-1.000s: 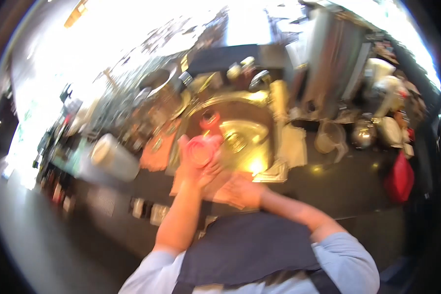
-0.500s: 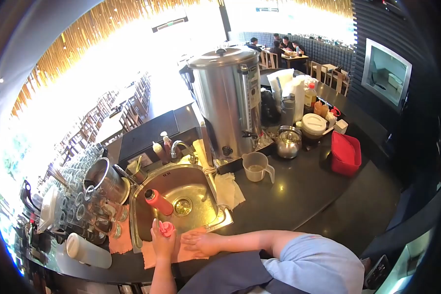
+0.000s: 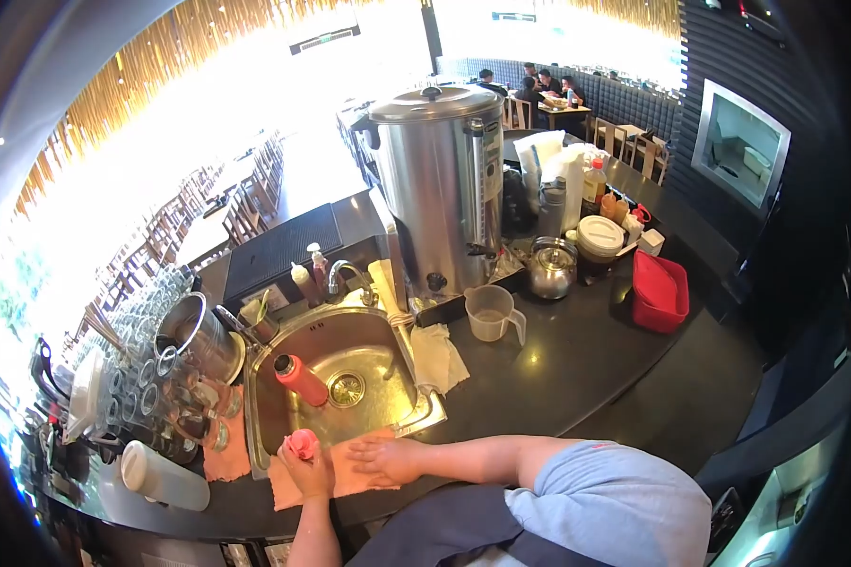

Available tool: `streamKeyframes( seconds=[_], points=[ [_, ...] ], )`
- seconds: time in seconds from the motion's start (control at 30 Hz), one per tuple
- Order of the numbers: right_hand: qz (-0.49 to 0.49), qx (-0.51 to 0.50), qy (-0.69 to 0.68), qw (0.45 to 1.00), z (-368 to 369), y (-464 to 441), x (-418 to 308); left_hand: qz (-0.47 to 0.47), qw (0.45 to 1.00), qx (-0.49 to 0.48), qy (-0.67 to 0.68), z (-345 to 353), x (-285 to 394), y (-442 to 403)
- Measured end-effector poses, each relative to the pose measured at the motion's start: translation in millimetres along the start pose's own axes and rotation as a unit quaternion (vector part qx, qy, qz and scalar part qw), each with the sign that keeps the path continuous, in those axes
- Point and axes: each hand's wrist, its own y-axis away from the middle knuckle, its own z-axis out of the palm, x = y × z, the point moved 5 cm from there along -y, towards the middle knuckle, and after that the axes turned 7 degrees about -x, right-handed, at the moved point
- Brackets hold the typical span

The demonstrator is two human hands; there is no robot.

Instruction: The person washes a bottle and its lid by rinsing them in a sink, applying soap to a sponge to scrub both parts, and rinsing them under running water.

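Observation:
At the sink's front edge, my left hand (image 3: pixel 309 474) is closed around a small pink bottle cap (image 3: pixel 302 442). My right hand (image 3: pixel 386 459) lies flat with its fingers spread on a pink cloth (image 3: pixel 346 482), which is draped over the counter beside the basin. Inside the steel sink (image 3: pixel 432 417) a pinkish-red flask (image 3: pixel 302 382) with a dark top leans near the drain. The curved faucet (image 3: pixel 352 276) rises at the sink's back.
Several drinking glasses (image 3: pixel 149 399), a metal bucket (image 3: pixel 197 333) and a white-lidded jug (image 3: pixel 165 478) crowd the left. A large steel urn (image 3: pixel 432 189) stands behind; a measuring jug (image 3: pixel 493 315), a kettle (image 3: pixel 552 268) and a red basket (image 3: pixel 660 298) are on the right.
My left hand has tipped slightly with the pink cap, which now sits a little further left. The right hand stays on the cloth. The whole view has shifted slightly.

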Motion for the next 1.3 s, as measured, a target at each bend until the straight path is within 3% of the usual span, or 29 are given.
streamKeyframes(
  seconds=[0.13,0.43,1.3],
  points=[
    [0.001,0.015,-0.004,1.0,-1.3,-0.7,0.6,0.007,0.998,0.003,-0.056,0.8,-1.6,-1.6],
    [-0.001,0.02,-0.005,1.0,-7.5,-0.1,-3.0,-0.037,0.999,-0.027,-0.026,3.1,-6.3,-3.1],
    [-0.001,0.03,-0.003,1.0,-6.5,1.4,-3.1,-0.01,0.999,-0.009,-0.052,3.7,-6.0,-1.5]
  ],
)
